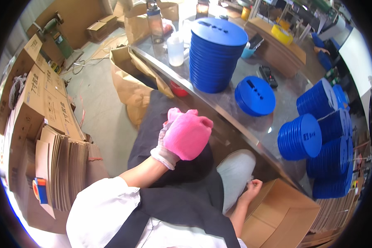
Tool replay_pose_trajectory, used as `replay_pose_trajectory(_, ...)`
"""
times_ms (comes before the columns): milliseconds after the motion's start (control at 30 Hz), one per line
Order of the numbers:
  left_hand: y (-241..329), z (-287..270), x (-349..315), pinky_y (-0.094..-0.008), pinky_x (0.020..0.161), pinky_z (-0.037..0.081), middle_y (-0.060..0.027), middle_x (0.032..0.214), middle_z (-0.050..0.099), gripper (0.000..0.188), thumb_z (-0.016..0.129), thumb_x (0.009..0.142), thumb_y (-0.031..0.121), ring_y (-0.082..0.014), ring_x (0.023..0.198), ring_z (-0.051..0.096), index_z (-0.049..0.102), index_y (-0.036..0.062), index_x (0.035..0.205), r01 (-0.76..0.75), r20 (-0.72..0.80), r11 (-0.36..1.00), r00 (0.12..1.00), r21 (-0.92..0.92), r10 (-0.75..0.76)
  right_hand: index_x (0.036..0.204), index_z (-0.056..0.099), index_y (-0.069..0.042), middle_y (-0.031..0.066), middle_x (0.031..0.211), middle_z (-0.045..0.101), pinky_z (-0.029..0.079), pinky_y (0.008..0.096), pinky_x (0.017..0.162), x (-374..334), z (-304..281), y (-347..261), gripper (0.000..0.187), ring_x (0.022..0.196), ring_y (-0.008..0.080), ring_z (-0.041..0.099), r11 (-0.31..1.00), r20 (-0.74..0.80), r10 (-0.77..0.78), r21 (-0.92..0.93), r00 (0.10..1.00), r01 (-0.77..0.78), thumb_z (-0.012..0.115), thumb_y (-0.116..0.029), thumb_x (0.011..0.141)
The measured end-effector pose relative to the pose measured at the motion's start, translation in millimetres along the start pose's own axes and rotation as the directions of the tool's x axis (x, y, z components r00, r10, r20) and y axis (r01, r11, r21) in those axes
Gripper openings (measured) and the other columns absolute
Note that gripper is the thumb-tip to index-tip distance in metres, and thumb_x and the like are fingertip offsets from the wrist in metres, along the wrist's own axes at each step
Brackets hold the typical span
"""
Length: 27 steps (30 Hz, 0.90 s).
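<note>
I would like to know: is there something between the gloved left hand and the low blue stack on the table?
Nothing visible blocks the left hand from the low blue stack; only the table edge crosses that line. The tall blue stack stands to one side.

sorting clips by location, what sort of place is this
It looks like a workshop or packing area, judging by the stacks of blue discs, the flattened boxes on the left and the open cardboard box at lower right.
</note>
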State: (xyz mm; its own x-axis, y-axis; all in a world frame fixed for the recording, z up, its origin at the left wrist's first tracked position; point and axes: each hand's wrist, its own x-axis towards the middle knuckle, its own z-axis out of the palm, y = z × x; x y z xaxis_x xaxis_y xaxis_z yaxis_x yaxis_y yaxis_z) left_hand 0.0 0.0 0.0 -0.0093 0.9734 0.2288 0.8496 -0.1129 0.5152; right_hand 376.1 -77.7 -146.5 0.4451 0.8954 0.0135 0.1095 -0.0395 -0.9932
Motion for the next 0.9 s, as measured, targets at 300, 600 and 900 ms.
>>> replay_pose_trajectory(300,-3,-61,15,-0.0325,0.078,0.047,-0.0052,0.105,0.058,0.034,0.057,0.085,0.030,-0.0214,0.096,0.059,0.052,0.0123,0.113,-0.012,-0.061,0.887,0.997,0.462,0.045,0.102,0.058,-0.006,0.0120,0.100,0.058,0.048,0.0334,0.077,34,66,-32,0.019,0.089,0.0258,0.059,0.709,0.182,-0.374,-0.577,0.910,0.406,0.053,-0.004,0.084)
replay_pose_trajectory(600,-76,-99,92,-0.0396,0.107,0.033,-0.0110,0.126,0.052,0.039,0.040,0.097,0.036,-0.0291,0.124,0.044,0.047,0.0081,0.122,0.134,0.012,0.982,0.991,0.135,-0.136,0.079,0.052,-0.003,0.0138,0.082,0.052,0.043,0.0430,0.071,38,74,-36,0.015,0.082,0.0354,0.052,0.418,0.500,-0.352,-0.673,0.791,0.611,0.050,0.008,0.069)
replay_pose_trajectory(900,-150,-97,174,-0.0375,0.103,0.036,-0.0069,0.113,0.056,0.027,0.045,0.097,0.032,-0.0248,0.113,0.050,0.052,0.0107,0.111,0.371,-0.396,0.779,0.902,0.506,-0.173,0.150,0.001,-0.005,0.0248,0.155,0.004,0.012,0.0438,0.115,-9,41,-50,0.097,0.143,0.0416,0.006,0.687,0.550,0.292,-0.690,0.782,0.228,0.064,-0.028,0.081)
